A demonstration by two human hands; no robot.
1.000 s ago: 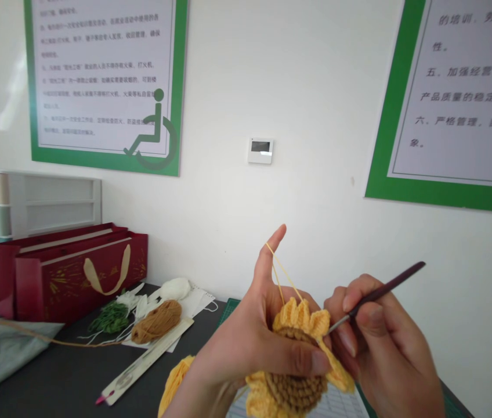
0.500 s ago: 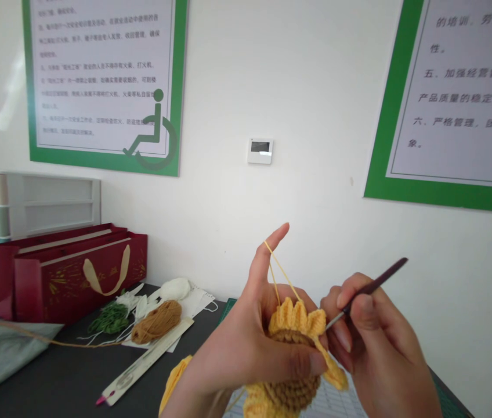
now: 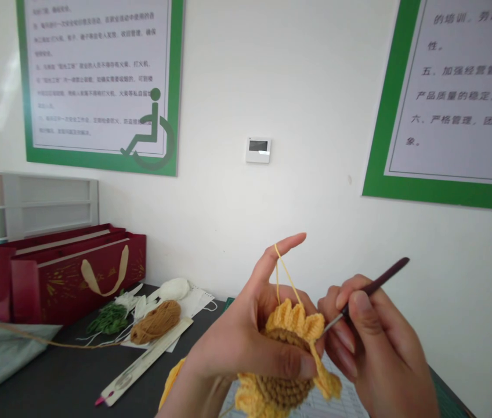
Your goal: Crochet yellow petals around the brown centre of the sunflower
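Note:
A crocheted flower with a brown centre [image 3: 287, 390] and yellow petals is held low in the middle of the view. My left hand [image 3: 250, 339] grips it, thumb across the brown centre. Yellow yarn [image 3: 288, 273] loops over the raised left index finger and runs down to the petals. My right hand [image 3: 379, 342] pinches a crochet hook [image 3: 383, 276] with a dark handle. Its metal shaft points down-left to the petals at the flower's right edge, where the tip is hidden.
Maroon gift bags [image 3: 76, 276] stand at the left before a drawer unit [image 3: 50, 203]. Brown yarn [image 3: 156, 322], green yarn [image 3: 109, 318], white yarn [image 3: 175, 288] and a long pale strip [image 3: 145, 361] lie on the dark table [image 3: 54, 380]. Printed paper is under my hands.
My left index finger has bent over to the right, carrying the yarn loop with it. The flower and my left thumb have shifted slightly left. The right hand still holds the hook.

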